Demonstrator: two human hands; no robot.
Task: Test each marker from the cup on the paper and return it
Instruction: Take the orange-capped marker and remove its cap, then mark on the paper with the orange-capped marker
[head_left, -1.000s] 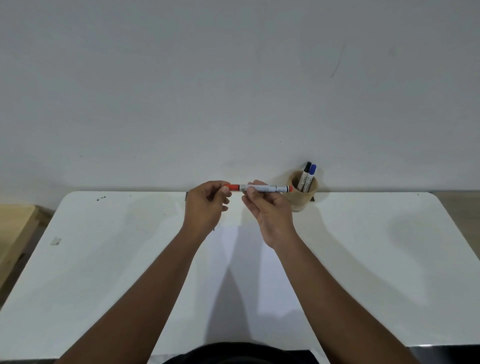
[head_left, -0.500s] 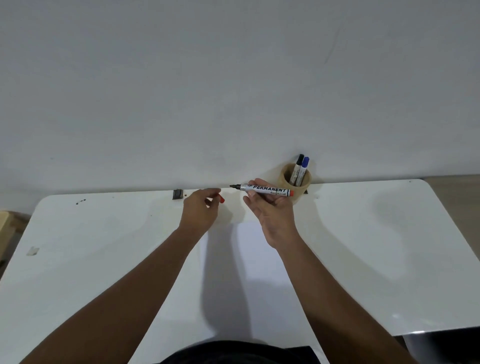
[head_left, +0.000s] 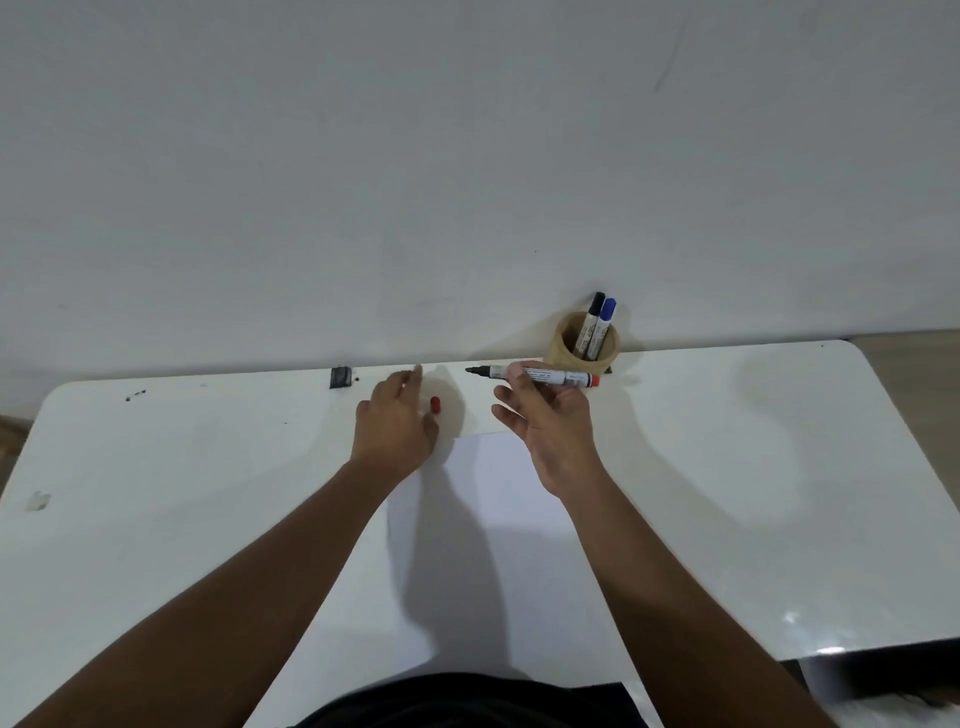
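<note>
Your right hand (head_left: 545, 415) fingers (head_left: 511, 376) pinch the uncapped marker (head_left: 535, 375), barrel level, tip pointing left, red end toward the cup (head_left: 587, 349). It's held above the desk (head_left: 727, 467), just past the far edge of the paper (head_left: 498, 519). Your left hand (head_left: 392, 423) lies palm down on the desk, fingers loosely spread, holding nothing. The red cap (head_left: 435, 405) lies on the desk just beside that hand, off the paper. The cup stands at the back edge by the wall and holds a black marker (head_left: 592, 322) and a blue marker (head_left: 602, 327), both capped and leaning.
</note>
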